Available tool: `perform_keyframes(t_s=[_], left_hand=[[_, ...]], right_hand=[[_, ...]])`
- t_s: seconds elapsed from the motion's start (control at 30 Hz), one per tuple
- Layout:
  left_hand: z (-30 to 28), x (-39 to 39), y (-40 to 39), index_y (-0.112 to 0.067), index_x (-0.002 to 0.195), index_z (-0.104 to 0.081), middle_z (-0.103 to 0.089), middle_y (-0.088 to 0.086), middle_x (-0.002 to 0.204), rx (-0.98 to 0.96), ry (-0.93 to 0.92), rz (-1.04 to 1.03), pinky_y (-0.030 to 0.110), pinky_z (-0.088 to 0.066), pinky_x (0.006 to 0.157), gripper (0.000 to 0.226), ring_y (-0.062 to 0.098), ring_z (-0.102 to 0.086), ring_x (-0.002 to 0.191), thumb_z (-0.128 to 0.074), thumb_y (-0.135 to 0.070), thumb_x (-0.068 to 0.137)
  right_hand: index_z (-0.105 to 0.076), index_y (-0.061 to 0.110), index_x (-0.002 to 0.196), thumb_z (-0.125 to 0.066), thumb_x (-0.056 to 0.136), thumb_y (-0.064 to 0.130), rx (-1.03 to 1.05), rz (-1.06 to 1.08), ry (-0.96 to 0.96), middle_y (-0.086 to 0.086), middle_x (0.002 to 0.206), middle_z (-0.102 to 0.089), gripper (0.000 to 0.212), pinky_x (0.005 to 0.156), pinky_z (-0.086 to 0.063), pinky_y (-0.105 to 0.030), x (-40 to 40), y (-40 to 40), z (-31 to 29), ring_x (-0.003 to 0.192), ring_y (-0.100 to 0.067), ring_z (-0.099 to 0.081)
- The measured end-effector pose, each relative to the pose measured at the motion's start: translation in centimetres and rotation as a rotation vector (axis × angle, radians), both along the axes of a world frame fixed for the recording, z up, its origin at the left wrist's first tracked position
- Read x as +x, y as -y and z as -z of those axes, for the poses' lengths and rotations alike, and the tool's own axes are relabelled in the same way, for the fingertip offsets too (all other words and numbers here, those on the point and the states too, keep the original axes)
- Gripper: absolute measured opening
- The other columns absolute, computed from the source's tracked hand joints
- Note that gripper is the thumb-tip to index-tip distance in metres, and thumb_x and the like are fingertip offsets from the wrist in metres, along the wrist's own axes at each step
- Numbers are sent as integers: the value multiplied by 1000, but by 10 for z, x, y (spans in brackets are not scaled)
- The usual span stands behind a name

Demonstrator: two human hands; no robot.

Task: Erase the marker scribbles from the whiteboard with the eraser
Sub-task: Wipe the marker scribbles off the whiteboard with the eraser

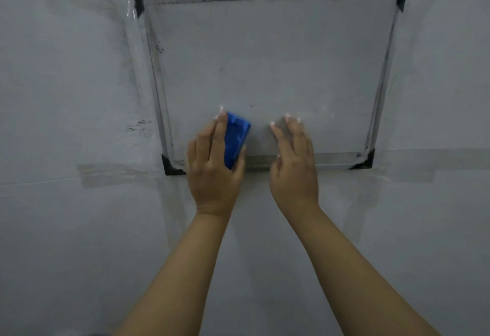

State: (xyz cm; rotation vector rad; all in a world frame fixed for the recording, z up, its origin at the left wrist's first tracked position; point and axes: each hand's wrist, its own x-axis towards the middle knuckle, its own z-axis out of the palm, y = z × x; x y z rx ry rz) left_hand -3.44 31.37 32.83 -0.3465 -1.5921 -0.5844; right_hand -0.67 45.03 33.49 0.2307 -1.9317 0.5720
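Note:
A metal-framed whiteboard (267,51) with black corner pieces is taped flat against a grey surface. Its face looks grey and nearly bare, with small dark specks near its lower middle (252,105) and at the left edge (160,48). My left hand (212,166) holds a blue eraser (236,139) against the board's lower left part, fingers along its left side and thumb on its right. My right hand (294,166) lies beside it with straight fingers flat on the board's lower edge, holding nothing.
Clear tape (122,175) holds the board to the grey surface at its corners and along the bottom. Faint marker smudges (138,124) show on the surface left of the frame.

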Motion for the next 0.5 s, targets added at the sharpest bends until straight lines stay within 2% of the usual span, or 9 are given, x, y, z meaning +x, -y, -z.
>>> perform_keyframes(t_s=[0.1,0.17,0.3,0.33,0.5], left_hand=[[24,0,1,-4,142,-48,-59,11,131,-166,26,11,32,-46,96,64,29,-60,107,-74,-23,87],[17,-3,12,-5,143,-47,-58,12,131,-205,7,0,33,-46,95,64,29,-60,107,-73,-24,87],[-24,-4,35,-8,147,-42,-54,11,130,127,2,-42,26,-43,101,71,22,-49,114,-72,-25,85],[-27,-4,35,-8,147,-42,-54,11,130,147,2,-40,26,-43,102,72,21,-49,114,-72,-25,84],[-4,1,20,-6,145,-44,-55,10,128,-118,47,60,22,-37,98,76,26,-55,107,-76,-15,77]], right_hand=[[-44,10,142,-43,86,-8,-9,-32,-12,-11,154,-30,59,118,-25,-40,-2,6,-1,146,-27,-20],[-44,9,141,-43,85,-9,-16,-26,-19,-11,154,-30,59,118,-24,-38,-4,9,-4,146,-27,-20],[-46,8,139,-45,84,-9,2,-22,-43,-12,154,-29,58,118,-26,-39,-8,18,-12,146,-28,-19],[-46,8,140,-45,84,-9,12,-23,-48,-12,155,-29,58,118,-25,-39,-9,21,-15,146,-27,-19],[-47,5,138,-41,87,-9,30,-37,-98,-14,153,-31,53,119,-19,-35,-16,26,-35,146,-29,-20]])
